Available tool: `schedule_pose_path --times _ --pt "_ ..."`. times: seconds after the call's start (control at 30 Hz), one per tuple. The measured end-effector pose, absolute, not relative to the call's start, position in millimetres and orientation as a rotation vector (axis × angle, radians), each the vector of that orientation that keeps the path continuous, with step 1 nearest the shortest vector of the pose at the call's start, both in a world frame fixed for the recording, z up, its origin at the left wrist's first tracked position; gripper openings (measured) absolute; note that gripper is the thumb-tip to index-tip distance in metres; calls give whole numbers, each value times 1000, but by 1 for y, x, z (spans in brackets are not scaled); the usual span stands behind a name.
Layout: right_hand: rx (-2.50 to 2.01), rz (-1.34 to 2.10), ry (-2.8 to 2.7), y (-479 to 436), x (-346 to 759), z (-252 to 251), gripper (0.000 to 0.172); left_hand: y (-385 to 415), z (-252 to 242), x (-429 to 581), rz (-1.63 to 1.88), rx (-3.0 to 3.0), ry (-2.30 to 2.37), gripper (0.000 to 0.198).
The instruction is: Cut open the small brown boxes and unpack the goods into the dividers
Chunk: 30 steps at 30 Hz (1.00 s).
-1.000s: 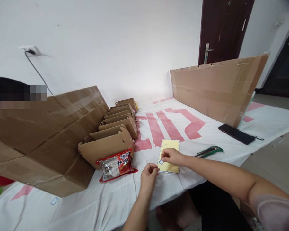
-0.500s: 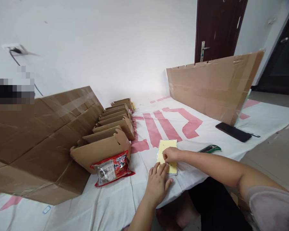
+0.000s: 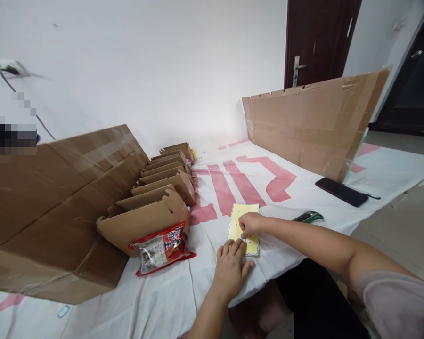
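Observation:
A yellow sticker sheet [image 3: 241,214] with a blue-white border lies on the white cloth near the table's front edge. My left hand [image 3: 230,269] lies flat, fingers stretched out, with the fingertips pressing the sheet's near edge. My right hand [image 3: 250,223] rests on the sheet, its fingers pinched together at the surface; whatever they hold is too small to make out. A red snack packet [image 3: 161,248] lies just left of my hands, against the nearest small cardboard box [image 3: 144,221].
A row of small open cardboard boxes [image 3: 166,169] runs back along a large flattened carton [image 3: 53,197]. A cardboard sheet [image 3: 311,122] stands at the back right. A green utility knife [image 3: 309,217] and a black phone [image 3: 341,191] lie right of my arm.
My left hand went from a pinch beside the sheet to lying flat on its near edge. My right hand stayed on the sheet. The view shifted slightly.

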State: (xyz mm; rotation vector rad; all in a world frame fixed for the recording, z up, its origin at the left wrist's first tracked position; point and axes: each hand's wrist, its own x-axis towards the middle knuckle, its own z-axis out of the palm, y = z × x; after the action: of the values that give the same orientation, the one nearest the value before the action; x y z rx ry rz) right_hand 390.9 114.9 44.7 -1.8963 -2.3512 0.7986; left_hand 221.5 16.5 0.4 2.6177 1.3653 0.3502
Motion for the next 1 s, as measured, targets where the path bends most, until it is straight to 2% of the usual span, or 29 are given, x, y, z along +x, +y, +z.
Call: schedule_pose_path --times 0.33,0.63,0.83,1.0 --pt "-2032 830 -2397 118 382 52 36 15 2 223 310 2591 1405 49" --pt "-1951 826 -2492 126 385 51 22 15 -1 222 378 2603 1407 46" --pt "-1920 876 -2563 133 385 45 34 15 -1 222 356 2606 1398 49" --pt "-1913 855 -2590 133 384 43 29 15 1 224 323 2593 1408 48"
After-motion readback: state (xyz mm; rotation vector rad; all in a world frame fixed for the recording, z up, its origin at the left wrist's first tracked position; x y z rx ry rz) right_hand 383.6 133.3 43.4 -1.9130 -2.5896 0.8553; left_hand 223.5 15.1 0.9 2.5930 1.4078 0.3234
